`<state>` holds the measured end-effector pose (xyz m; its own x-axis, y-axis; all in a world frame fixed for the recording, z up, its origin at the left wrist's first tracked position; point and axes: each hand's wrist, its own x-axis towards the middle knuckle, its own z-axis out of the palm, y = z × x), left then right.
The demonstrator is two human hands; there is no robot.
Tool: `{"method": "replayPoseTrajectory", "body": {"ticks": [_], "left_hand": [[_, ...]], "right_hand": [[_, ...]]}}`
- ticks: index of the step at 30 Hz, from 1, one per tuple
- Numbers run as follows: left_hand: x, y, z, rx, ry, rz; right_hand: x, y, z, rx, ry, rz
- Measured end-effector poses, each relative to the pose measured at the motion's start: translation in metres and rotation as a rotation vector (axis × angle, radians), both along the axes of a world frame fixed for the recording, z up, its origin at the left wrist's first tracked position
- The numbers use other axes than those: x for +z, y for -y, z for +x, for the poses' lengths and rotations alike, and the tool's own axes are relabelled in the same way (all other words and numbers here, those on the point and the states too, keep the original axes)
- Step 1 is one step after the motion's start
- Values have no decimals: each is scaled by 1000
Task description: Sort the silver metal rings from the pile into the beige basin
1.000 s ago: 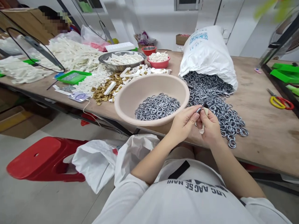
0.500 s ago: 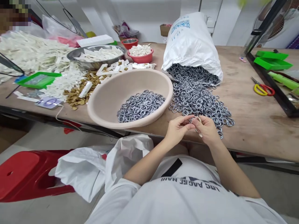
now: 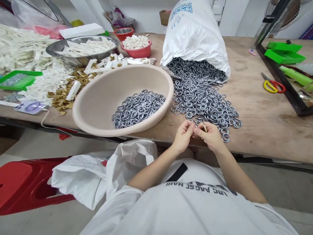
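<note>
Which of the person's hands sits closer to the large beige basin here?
Left. The left hand is just right of the beige basin, apart from its rim; the right hand is farther right, beyond the left hand, by the loose ring pile.

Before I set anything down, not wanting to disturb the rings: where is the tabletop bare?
Bare tabletop lies between the loose rings and the scissors, and on the scissors' near side. A beige basin, metal bowl and white strips crowd the left.
</note>
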<state>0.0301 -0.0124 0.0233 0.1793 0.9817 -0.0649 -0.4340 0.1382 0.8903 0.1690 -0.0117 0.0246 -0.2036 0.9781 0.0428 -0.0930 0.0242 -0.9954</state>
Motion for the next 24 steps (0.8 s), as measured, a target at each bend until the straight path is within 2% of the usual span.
{"method": "replayPoseTrajectory", "body": {"ticks": [6, 13, 17, 20, 24], "left_hand": [[-4, -5, -1, -47, -62, 26], [-9, -8, -3, -39, -95, 20], [-9, -9, -4, -48, -47, 20], [-6, -10, -4, -38, 48, -15], [-2, -11, -3, -13, 90, -66]], "right_hand": [[-3, 4, -4, -163, 117, 176], [-1, -1, -13, -98, 106, 126], [-3, -8, -7, -181, 121, 106], [-6, -9, 4, -270, 276, 195], [-7, -2, 12, -166, 610, 462]]}}
